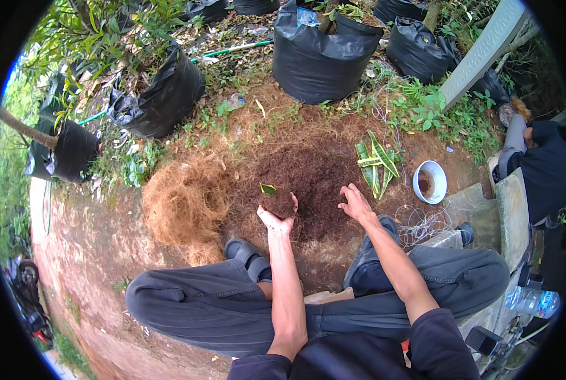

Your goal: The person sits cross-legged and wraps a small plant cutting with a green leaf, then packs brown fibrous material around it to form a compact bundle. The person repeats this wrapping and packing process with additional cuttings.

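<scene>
My left hand [277, 219] is palm up, cupped under a clump of dark brown growing medium [279, 203]. A short piece of green and yellow leaf [268, 189] stands out of the clump's top. Beyond it lies a mound of dark, fibrous growing medium [311, 171]. At the mound's right edge my right hand [355, 203] hovers with its fingers apart and slightly bent, holding nothing. Several variegated snake plant leaves [377, 164] lie crossed on the ground just beyond my right hand. A white bowl [441, 183] with brown residue inside stands to their right.
Light brown coconut fibre [183, 204] is heaped left of the mound. Tangled thin string [418, 227] lies by my right shoe. Black planting bags [326, 61] stand at the back. A person in dark clothing [544, 166] sits at the far right, above a plastic bottle [532, 301].
</scene>
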### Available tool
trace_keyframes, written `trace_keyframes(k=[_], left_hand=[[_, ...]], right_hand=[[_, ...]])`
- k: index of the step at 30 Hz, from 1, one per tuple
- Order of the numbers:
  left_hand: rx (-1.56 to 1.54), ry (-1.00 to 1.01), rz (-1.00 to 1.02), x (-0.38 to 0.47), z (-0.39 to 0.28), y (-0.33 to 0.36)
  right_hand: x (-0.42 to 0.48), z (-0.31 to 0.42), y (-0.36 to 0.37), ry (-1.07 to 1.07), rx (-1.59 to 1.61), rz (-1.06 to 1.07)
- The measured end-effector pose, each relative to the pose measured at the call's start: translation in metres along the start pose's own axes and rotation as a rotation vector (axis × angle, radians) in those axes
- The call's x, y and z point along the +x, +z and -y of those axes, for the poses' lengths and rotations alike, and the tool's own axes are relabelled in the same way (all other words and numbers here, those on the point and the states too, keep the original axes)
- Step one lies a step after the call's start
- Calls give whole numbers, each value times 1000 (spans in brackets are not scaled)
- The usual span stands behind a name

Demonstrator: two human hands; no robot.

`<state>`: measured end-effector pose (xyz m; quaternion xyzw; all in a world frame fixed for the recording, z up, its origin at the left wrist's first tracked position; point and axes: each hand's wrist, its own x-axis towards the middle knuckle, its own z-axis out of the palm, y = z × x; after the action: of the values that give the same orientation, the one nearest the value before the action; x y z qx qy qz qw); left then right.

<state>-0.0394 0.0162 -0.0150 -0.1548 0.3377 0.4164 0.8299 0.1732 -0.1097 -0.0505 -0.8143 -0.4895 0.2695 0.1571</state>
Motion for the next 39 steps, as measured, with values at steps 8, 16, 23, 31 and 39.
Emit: trace_keyframes(k=[8, 16, 23, 31, 39], left_hand=[[-3, 4, -42, 1, 2, 1], [-18, 11, 17, 1, 2, -3], [-4, -22, -13, 4, 2, -4], [-5, -5, -28, 4, 4, -3], [-8, -4, -43, 6, 2, -3]], right_hand=[[14, -4, -23, 65, 491, 47], [21, 7, -52, 229, 920, 286], [21, 9, -46, 131, 1041, 284], [24, -3, -52, 293, 865, 265], [24, 1, -53, 389, 704, 353]])
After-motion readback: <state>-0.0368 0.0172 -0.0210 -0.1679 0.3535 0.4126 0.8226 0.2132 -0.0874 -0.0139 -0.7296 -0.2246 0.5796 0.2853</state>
